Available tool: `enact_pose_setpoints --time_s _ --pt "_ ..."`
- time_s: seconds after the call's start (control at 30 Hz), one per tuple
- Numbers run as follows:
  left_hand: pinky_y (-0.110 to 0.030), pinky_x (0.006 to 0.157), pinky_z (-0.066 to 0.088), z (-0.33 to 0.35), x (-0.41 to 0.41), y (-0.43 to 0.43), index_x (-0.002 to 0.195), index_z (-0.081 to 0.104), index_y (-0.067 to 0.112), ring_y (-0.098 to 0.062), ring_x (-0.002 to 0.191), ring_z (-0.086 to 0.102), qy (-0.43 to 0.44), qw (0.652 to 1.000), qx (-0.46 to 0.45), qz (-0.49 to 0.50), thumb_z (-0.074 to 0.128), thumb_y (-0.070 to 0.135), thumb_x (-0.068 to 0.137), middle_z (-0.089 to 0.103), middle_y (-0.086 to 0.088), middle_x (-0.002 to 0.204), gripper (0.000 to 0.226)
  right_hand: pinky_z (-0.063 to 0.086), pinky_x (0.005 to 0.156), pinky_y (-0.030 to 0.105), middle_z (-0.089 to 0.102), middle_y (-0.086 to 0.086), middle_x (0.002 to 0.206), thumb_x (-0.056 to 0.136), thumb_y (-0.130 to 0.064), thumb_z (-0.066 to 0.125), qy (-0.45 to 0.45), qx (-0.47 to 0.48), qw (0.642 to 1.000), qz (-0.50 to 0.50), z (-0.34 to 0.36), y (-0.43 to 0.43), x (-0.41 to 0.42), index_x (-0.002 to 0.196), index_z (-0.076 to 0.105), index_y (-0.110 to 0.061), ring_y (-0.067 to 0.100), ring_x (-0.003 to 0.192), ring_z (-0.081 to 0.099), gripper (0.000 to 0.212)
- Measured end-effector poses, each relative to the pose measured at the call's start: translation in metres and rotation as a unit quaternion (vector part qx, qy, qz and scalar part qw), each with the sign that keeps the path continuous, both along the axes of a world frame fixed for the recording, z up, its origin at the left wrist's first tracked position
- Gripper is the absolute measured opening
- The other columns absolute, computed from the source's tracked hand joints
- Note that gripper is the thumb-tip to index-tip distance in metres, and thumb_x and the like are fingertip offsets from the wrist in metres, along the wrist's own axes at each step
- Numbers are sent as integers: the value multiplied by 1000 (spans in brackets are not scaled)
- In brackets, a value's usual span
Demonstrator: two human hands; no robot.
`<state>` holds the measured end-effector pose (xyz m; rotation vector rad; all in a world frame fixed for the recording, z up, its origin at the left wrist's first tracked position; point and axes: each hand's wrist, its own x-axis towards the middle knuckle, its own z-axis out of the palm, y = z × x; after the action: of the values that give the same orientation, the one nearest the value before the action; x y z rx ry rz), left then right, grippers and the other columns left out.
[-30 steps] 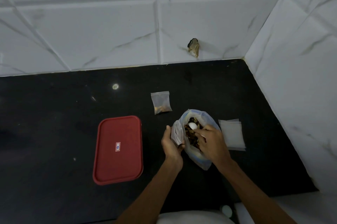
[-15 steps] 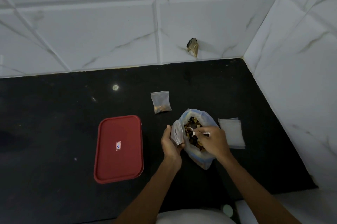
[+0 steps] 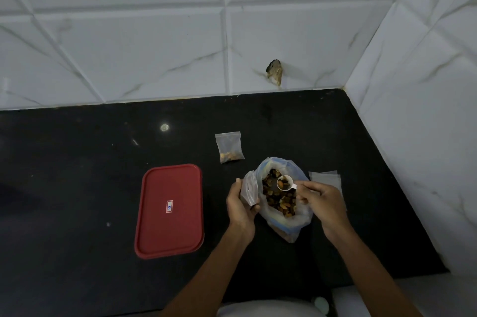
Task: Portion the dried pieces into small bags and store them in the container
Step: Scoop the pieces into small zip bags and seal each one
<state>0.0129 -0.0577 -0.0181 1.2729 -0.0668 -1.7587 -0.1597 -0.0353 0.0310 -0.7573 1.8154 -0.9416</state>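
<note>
Not much to see of the person tbh: the left grip (image 3: pixel 241 209) and right grip (image 3: pixel 322 203) are plain bare hands. Both forearms (image 3: pixel 206 273) are uncovered from the wrist right down to where the bottom edge cuts them off. The only clothing showing is a sliver of plain pale, whitish fabric (image 3: pixel 268 309) at the bottom middle between the arms, too cropped to tell what garment it is.

We are finding the container (image 3: pixel 169 211) lying on the counter (image 3: pixel 77 162), left of the sack (image 3: pixel 289 221). A filled bag (image 3: pixel 229 147) is lying behind them, nearer the wall (image 3: pixel 154 45). Our left hand (image 3: pixel 241 209) is holding a small bag (image 3: pixel 249 189) just left of the sack; spare bags (image 3: pixel 327 178) are lying right of it. Our right hand (image 3: pixel 322 200) is holding the scoop (image 3: pixel 284 183) over the pieces (image 3: pixel 277 200) inside.
</note>
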Motion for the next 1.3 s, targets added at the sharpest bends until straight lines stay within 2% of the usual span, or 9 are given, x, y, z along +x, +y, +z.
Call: enact_pose_setpoints --time_s 0.2,0.3,0.47,0.63,0.73,0.83,1.03,1.17,1.3 --pt "-23 52 49 5 1 0 120 72 21 -19 88 69 -7 1000 9 6 54 46 98 76 -8 112 38 55 79 28 75 2 86 89 -17 69 -65 -46 997 14 41 11 18 103 75 -19 12 81 69 16" --pt "-24 52 50 5 1 1 120 72 21 -21 94 69 -6 1000 11 5 54 46 98 77 -8 112 37 55 78 26 75 -3 86 88 -18 70 -72 -58 995 35 53 15 33 99 76 -24 10 82 69 14" --pt "-29 63 51 2 1 2 120 73 21 -22 98 69 -6 1000 5 3 54 47 98 76 -9 114 38 52 71 18 74 -9 84 89 -18 69 -7 -49 997 65 51 17 50 95 74 -29 4 78 69 13" --pt "-35 75 52 4 0 2 117 72 22 -25 103 69 -57 998 -9 -10 52 46 98 76 -7 111 36 55 79 23 73 -9 82 91 -20 67 66 -78 988 116 46 19 58 95 73 -31 1 76 67 13" --pt "-36 75 53 5 -3 1 111 72 15 -26 93 69 -95 995 -28 -17 48 44 102 75 -10 104 38 55 73 24 74 -8 78 92 -19 65 130 -128 969 168 43 18 62 94 76 -31 6 73 70 16" --pt "-35 70 52 7 -5 0 109 70 9 -22 82 65 -116 992 -49 -28 45 46 104 72 -15 97 45 57 75 30 75 -6 80 91 -18 64 178 -174 948 198 43 16 65 98 76 -27 11 77 71 16" --pt "-27 53 48 13 0 -3 114 73 13 -15 65 60 -78 995 -61 -33 49 47 103 73 -14 99 43 54 75 38 72 11 89 87 2 61 323 -261 874 253 67 7 63 103 75 -6 28 82 67 23" --pt "-24 52 45 19 4 -5 121 71 11 -12 64 61 -40 995 -76 -49 50 46 102 72 -13 99 45 56 65 51 70 14 82 83 11 60 372 -291 826 309 82 2 58 97 74 0 33 74 66 22" --pt "-30 71 45 21 4 -6 120 73 10 -23 86 62 23 995 -83 -60 56 51 98 73 -21 109 49 57 66 52 71 15 87 79 15 62 379 -297 810 335 85 2 57 100 75 0 35 78 68 29"
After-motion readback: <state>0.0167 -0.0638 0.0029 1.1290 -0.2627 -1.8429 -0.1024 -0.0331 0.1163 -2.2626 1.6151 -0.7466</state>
